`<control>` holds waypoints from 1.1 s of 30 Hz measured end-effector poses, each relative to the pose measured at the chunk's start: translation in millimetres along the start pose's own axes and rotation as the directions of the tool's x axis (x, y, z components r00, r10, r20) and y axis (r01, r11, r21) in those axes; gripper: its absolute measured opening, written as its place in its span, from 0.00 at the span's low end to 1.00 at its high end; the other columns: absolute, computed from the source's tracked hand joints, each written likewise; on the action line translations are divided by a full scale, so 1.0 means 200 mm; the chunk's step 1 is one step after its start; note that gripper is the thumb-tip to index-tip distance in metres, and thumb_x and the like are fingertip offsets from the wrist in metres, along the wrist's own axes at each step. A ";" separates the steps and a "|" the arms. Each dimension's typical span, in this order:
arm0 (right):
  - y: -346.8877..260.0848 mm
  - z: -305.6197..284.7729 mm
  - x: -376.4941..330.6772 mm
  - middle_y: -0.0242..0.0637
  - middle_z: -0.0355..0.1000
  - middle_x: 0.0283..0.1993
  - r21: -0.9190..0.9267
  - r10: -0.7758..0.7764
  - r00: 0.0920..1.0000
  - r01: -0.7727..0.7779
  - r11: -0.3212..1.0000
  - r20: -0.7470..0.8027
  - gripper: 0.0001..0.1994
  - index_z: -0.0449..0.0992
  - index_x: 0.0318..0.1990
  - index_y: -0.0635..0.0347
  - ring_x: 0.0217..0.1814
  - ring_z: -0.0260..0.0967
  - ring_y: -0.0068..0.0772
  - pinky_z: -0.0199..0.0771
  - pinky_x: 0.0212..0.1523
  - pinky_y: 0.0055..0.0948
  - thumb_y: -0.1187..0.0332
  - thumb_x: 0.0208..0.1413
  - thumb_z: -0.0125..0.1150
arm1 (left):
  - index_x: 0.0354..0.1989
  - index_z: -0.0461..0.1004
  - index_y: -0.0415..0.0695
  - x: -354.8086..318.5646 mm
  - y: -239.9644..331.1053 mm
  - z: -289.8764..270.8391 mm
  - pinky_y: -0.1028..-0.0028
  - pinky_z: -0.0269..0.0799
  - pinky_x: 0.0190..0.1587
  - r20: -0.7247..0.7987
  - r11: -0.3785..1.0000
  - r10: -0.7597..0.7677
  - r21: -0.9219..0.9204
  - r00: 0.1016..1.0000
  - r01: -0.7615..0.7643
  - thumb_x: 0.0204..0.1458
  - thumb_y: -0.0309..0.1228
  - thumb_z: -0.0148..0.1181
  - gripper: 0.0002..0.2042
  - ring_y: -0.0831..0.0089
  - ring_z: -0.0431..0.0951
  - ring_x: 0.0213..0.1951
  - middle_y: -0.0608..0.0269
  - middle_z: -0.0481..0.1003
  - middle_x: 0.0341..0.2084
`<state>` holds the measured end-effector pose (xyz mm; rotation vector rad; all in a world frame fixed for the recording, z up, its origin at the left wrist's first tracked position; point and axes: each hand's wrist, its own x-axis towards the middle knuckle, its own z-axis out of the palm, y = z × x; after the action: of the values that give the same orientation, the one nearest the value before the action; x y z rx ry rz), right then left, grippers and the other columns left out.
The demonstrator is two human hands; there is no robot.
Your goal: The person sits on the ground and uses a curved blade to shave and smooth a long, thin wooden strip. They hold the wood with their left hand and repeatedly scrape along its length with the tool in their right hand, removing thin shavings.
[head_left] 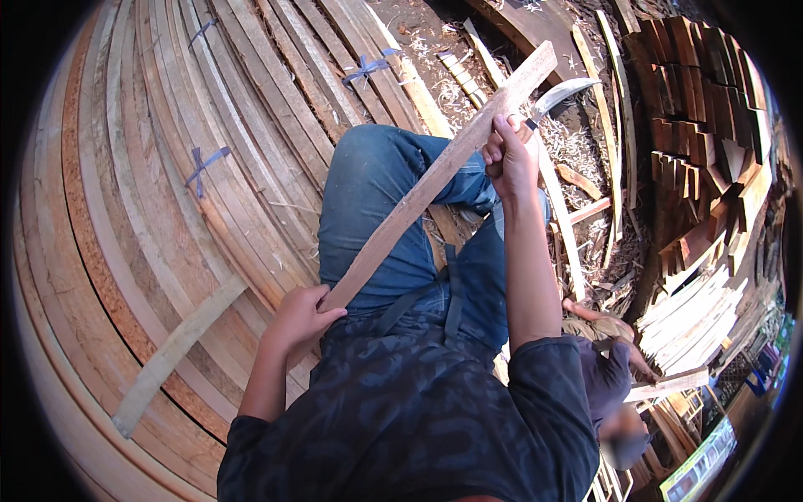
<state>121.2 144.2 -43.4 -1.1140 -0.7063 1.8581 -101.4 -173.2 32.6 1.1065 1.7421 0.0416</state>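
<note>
Wood is all around you in the head view. Your left hand is closed around the low end of a long wooden slat. The slat lies across your lap and slants up and away to the right. Your right hand is wrapped tight around a curved knife, pressed against the slat near its far end. Stacked planks lie on your left, and wood shavings lie past your knees.

Hardly any here — just one flat rectangular board with print at the lower right edge, green-yellow and white, lying tilted beside the stacked timber; too blurred to tell more.
</note>
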 end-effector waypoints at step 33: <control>0.17 0.36 0.14 0.24 0.59 0.19 0.161 0.343 0.902 -0.391 0.906 0.262 0.13 0.60 0.31 0.47 0.15 0.55 0.16 0.60 0.15 0.20 0.72 0.56 0.62 | 0.42 0.76 0.34 0.30 0.18 -0.26 0.72 0.74 0.44 0.031 0.854 -0.014 -0.519 0.999 0.028 0.46 0.34 0.71 0.19 0.71 0.79 0.36 0.58 0.79 0.31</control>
<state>37.1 149.4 -50.0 -0.9518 -0.4261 2.3543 -119.7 -88.4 32.3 0.6810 1.5845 0.4595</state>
